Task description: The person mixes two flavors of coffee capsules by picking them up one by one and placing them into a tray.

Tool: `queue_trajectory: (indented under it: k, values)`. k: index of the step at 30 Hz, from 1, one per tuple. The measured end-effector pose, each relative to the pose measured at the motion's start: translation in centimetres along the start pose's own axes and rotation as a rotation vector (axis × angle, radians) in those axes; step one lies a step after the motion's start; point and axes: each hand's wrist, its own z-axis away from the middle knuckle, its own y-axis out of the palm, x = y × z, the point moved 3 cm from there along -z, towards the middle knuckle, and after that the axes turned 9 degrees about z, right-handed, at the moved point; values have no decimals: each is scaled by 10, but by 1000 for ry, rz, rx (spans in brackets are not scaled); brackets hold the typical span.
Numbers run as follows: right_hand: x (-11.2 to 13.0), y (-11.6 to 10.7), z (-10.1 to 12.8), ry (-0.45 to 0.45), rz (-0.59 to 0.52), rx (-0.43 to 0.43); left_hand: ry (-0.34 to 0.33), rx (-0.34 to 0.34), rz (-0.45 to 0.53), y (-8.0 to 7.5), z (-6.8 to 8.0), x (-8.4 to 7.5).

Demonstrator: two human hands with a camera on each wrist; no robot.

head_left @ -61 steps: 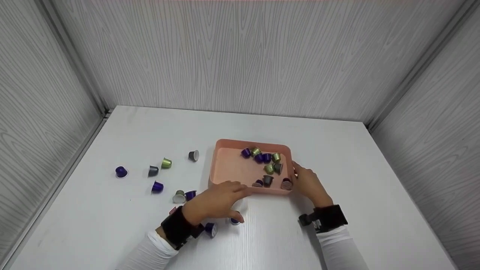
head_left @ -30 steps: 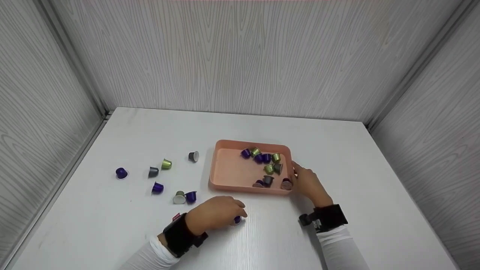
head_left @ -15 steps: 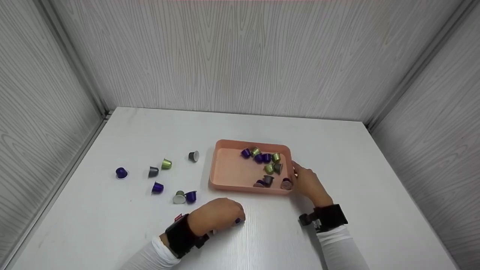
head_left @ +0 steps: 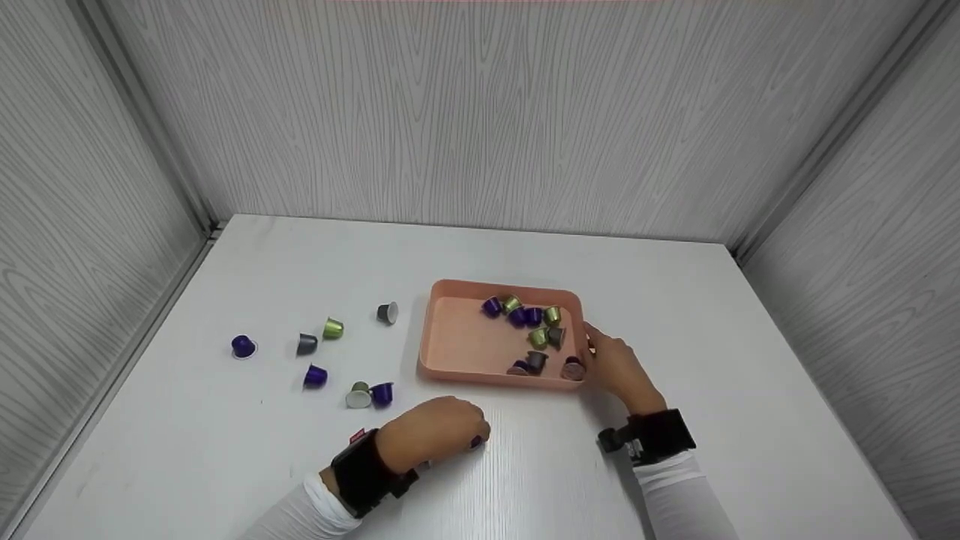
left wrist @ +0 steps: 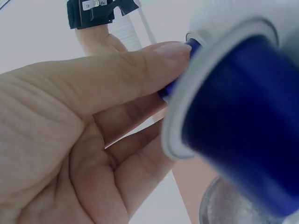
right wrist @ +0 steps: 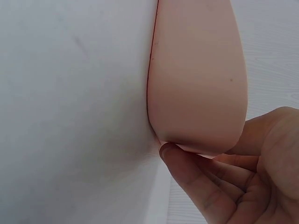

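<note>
My left hand (head_left: 435,429) is low over the table in front of the tray, pinching a dark purple coffee capsule (head_left: 475,442) between thumb and fingers. In the left wrist view, that held capsule (left wrist: 166,90) is mostly covered by a large blue capsule (left wrist: 247,116) close to the camera. At the right side of the shallow pink tray (head_left: 461,330), my right hand (head_left: 619,367) grips the near corner. The right wrist view shows the thumb against the tray wall (right wrist: 196,79), while some fingers are partly hidden behind it. Purple, green and grey capsules lie at the tray's right.
Left of the tray, loose capsules are scattered: a grey one (head_left: 387,313), a green one (head_left: 333,328), a purple one (head_left: 315,376) and several more. One purple capsule (head_left: 243,346) stands far left. Pale wood-grain walls (head_left: 480,112) enclose the table's back and sides.
My left hand has come down from the tray's front edge to the table, and its spread fingers have closed around a purple capsule. My right hand and the tray stay in place.
</note>
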Motion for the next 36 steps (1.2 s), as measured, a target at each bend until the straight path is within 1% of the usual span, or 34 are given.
queue_trajectory:
  k: [4, 12, 15, 20, 23, 28, 31, 36]
  values:
    - [0, 0, 0, 11, -6, 5, -11, -5, 14, -1, 0, 2]
    - [0, 0, 1, 1, 3, -4, -5, -62, 67, -11, 2, 3]
    - [0, 1, 1, -6, 0, -10, -28, -76, 80, -12, 1, 4]
    - [-1, 2, 2, -2, -15, -2, -57, -139, 84, -16, 2, 6]
    - [-1, 2, 2, 0, -24, -2, -60, -177, 85, -19, 2, 7]
    - [-1, 2, 1, -3, -18, -11, -63, -220, 100, -24, 3, 9]
    - [-1, 2, 1, -12, -15, -22, -87, -214, 139, -26, 4, 11]
    - [-1, 2, 1, -18, -7, -37, -155, -174, 166, -29, 4, 17]
